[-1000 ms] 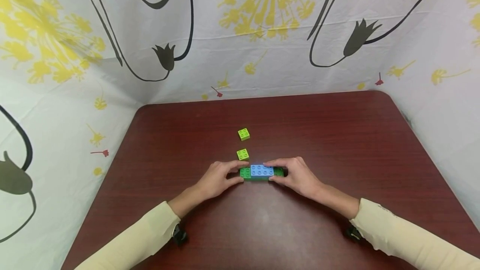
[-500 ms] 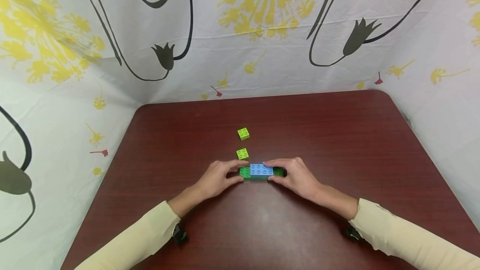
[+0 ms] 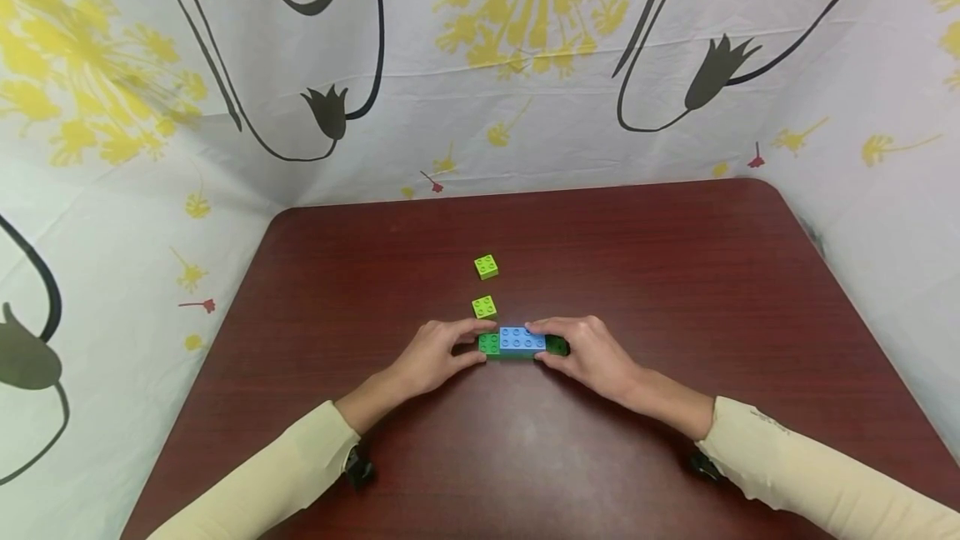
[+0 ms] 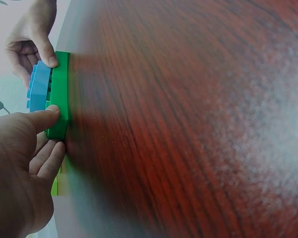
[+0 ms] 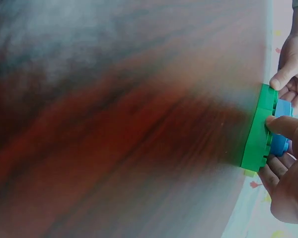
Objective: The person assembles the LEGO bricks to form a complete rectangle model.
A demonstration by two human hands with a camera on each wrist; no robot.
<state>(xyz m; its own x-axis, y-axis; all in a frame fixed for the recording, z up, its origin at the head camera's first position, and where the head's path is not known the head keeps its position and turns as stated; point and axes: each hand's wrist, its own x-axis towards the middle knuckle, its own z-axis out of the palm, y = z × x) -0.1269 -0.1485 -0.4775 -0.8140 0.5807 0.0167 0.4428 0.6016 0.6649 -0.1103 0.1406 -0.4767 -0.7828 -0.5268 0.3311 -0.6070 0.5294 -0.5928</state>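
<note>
A long green plastic brick [image 4: 61,89], topped by a blue studded brick [image 3: 521,339], lies between left hand [image 3: 435,353] and right hand [image 3: 597,357], pinched by both.

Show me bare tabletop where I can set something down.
Bare table: near side of the brick stack, between the sleeves; far right, beyond the right hand; far left, beyond the left hand. Crowded: the middle, both hands at the stack, the nearer lime brick close behind.
</note>
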